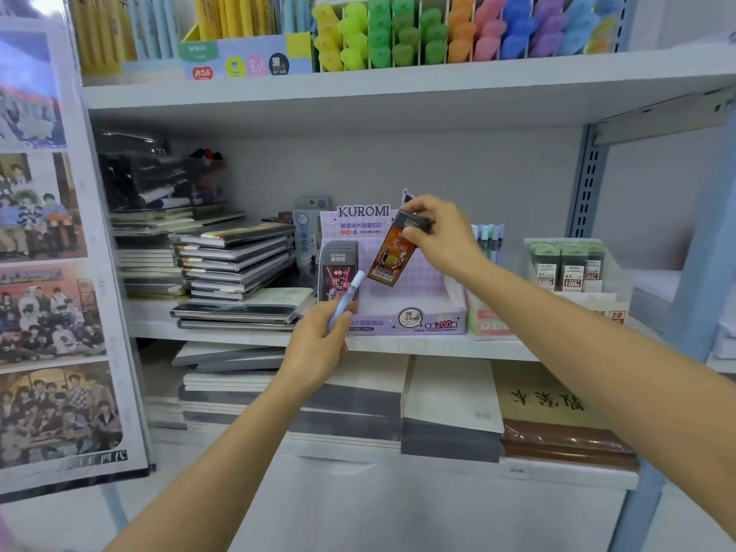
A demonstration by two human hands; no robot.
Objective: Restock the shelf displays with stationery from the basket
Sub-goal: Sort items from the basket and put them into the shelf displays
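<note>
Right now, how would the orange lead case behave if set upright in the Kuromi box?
Probably light: the right hand pinches the orange lead case by its dark cap alone. It looks stiff, hanging straight. Tall and flat, it may tip unless leaned on the stacked cases.

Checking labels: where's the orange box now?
Head view, centre: the right hand pinches the orange box by its top, tilted over the purple display box, right of the dark packs inside.

You're in a stationery shop: slotted metal shelves (438, 85) hold retail display boxes. Highlighters (458, 33) in colour rows sit at 12 o'clock, stacked notebooks (235, 256) at 9, a Kuromi lead box (414, 320) at centre, lead packs (569, 268) at 3 — photo posters (44, 312) hang at far 9.
</note>
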